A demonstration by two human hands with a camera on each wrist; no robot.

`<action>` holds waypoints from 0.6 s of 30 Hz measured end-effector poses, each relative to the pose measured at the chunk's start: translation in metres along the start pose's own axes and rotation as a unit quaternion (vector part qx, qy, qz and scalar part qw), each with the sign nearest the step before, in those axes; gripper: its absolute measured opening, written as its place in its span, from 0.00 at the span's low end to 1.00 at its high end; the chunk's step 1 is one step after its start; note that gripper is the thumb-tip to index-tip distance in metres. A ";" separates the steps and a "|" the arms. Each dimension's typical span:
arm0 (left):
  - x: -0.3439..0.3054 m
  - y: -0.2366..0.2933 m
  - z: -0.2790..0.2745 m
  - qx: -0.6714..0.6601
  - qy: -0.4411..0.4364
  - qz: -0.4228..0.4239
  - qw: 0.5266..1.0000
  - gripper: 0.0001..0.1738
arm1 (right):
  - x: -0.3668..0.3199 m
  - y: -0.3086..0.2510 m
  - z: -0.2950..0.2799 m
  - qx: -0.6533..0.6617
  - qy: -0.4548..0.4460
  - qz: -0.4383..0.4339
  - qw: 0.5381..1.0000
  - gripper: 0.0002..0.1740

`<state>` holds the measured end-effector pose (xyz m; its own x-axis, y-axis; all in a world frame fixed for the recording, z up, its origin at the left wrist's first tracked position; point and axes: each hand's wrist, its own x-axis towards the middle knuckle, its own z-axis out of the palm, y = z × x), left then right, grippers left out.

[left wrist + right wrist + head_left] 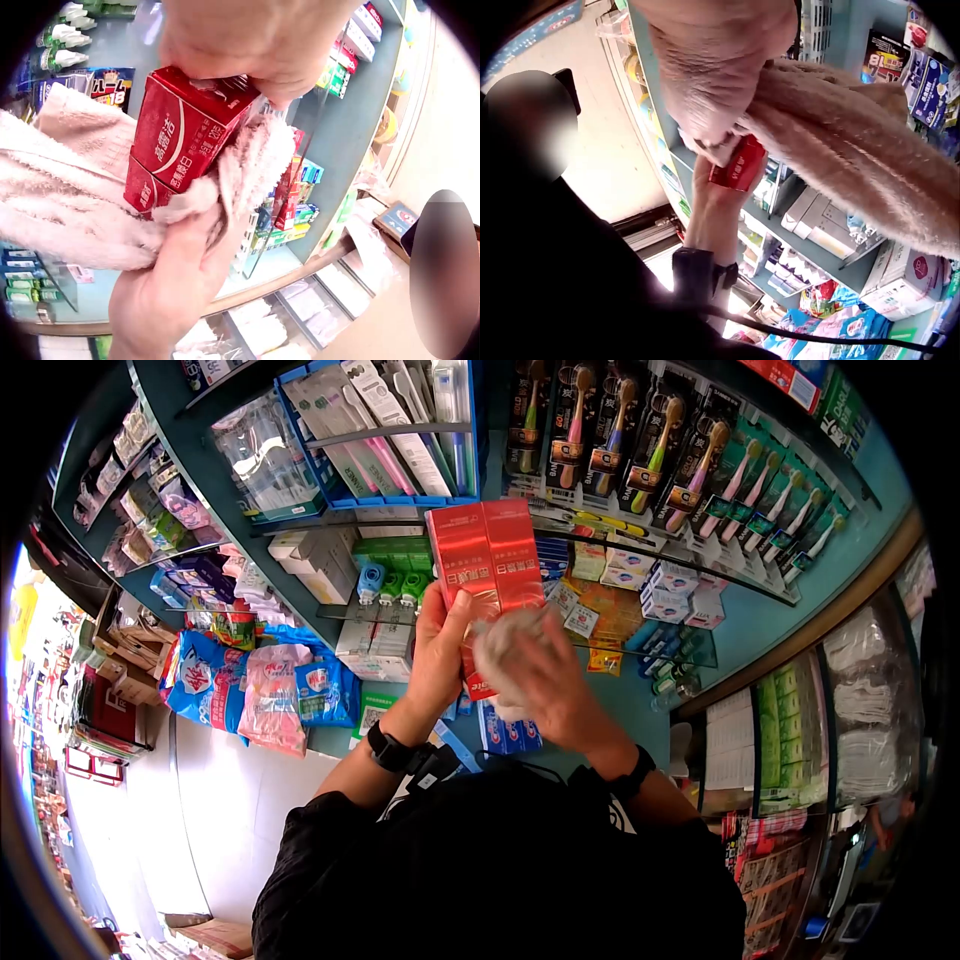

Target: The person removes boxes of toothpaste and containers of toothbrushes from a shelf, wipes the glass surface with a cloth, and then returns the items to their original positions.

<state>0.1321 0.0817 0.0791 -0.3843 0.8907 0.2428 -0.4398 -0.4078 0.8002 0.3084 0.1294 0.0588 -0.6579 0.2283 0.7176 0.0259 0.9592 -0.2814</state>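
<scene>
Head view: the left hand point(437, 655) grips red boxes point(488, 555), which a snagging cloth point(506, 652) clutched in the right hand point(565, 695) could tug loose.

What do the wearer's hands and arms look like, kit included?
Both hands, left and right, are ungloved. Black sleeves stop short of the wrists. Each wrist wears a black band; beside the left one sits a boxy black module with a small white label. A thin black cable also shows.
</scene>
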 end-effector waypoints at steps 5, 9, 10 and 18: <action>-0.009 0.010 0.010 -0.064 -0.013 -0.042 0.997 0.21 | 0.014 0.034 0.000 0.468 0.160 0.277 0.824 0.29; -0.023 0.004 0.016 0.023 -0.025 0.003 0.999 0.23 | 0.030 0.019 -0.007 0.580 0.134 0.284 0.752 0.34; -0.022 0.007 0.015 0.026 -0.023 0.007 0.999 0.23 | 0.026 0.019 -0.004 0.598 0.128 0.290 0.736 0.35; -0.004 0.027 0.017 -0.019 0.033 0.051 0.998 0.23 | 0.004 0.004 0.015 0.689 0.109 0.277 0.661 0.41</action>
<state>0.1350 0.0704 0.1092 -0.4809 0.8296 0.2838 -0.4252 -0.5037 0.7520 0.2944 0.1317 0.0508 -0.7064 0.6443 0.2931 -0.5912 -0.3093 -0.7449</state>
